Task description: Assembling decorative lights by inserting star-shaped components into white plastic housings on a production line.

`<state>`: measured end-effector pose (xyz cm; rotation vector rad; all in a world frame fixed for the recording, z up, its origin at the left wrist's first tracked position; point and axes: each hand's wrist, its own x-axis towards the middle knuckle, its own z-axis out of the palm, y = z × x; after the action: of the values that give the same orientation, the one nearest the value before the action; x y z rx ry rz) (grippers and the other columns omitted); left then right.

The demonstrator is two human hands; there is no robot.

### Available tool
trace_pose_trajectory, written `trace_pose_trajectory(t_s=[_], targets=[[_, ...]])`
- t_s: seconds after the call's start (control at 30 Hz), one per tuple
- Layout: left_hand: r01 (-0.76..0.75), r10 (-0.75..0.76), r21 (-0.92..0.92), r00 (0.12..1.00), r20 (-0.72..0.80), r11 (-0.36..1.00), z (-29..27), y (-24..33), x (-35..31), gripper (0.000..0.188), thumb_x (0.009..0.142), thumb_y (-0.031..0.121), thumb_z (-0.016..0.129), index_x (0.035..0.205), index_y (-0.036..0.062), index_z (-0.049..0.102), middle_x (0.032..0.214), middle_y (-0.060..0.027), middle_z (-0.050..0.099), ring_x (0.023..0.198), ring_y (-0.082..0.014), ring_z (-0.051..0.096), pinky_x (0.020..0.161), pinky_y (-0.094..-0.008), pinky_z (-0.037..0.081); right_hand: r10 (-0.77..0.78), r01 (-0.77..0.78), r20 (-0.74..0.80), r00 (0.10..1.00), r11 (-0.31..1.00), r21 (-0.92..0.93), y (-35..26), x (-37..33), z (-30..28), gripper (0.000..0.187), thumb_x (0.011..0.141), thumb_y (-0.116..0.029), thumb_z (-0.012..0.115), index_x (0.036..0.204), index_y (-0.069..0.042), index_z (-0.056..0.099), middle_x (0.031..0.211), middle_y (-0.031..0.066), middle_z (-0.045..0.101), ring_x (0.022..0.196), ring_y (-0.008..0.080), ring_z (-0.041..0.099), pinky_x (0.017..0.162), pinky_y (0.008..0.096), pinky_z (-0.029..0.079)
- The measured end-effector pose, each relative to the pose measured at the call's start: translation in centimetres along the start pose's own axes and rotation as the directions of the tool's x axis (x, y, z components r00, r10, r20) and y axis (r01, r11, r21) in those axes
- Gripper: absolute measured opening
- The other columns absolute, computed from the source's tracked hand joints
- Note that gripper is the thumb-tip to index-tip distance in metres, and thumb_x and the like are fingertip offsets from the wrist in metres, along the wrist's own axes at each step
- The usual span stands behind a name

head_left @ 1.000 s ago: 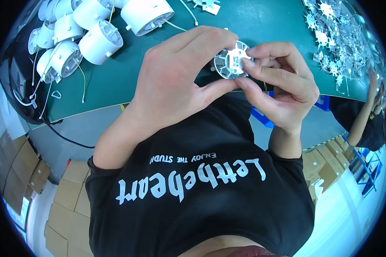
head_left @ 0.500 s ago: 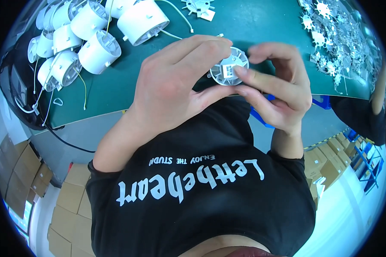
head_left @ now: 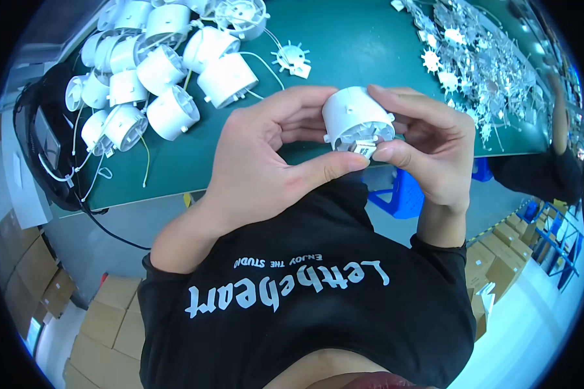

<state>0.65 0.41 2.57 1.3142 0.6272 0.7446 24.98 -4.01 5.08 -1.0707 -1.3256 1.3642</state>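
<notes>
Between my two hands is a white plastic cylinder housing (head_left: 357,111), tilted so its ribbed open end faces me. A small white block-shaped connector (head_left: 363,150) sits at that end's lower rim. My left hand (head_left: 276,146) grips the housing from the left, its thumb pressed against the connector. From the right my right hand (head_left: 431,139) holds it, fingers along the wall and thumb tip beside the connector. Just beyond my hands lies a star-shaped metal plate (head_left: 292,59) with a small white piece attached. How the connector is fixed inside is hidden.
Several white cylinder housings (head_left: 173,113) with thin cables crowd the green table (head_left: 194,165) at left. A heap of spiky metal plates (head_left: 464,65) covers the right side. A black bag (head_left: 36,129) is at the left edge, a blue stool (head_left: 401,194) below the table.
The housing has been tipped, so its side wall now shows instead of mostly its ribbed end. My right fingers have closed around it, and my left thumb has moved onto the connector.
</notes>
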Motion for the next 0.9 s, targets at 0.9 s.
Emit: trace_pose_trajectory(t_s=[0.9], targets=[[-0.385, 0.249, 0.773, 0.922, 0.297, 0.505, -1.7, -3.6, -1.4, 0.035, 0.1, 0.023, 0.074, 0.129, 0.0019, 0.072, 0.147, -0.0138, 0.065, 0.143, -0.0294, 0.06, 0.113, -0.043, 0.054, -0.341, -0.471, -0.51, 0.79, 0.195, -0.86, 5.2, 57.1, -28.4, 0.059, 0.105, -0.052, 0.061, 0.139, -0.003, 0.068, 0.137, 0.0226, 0.07, 0.122, 0.0396, 0.069, 0.102, 0.0496, 0.055]])
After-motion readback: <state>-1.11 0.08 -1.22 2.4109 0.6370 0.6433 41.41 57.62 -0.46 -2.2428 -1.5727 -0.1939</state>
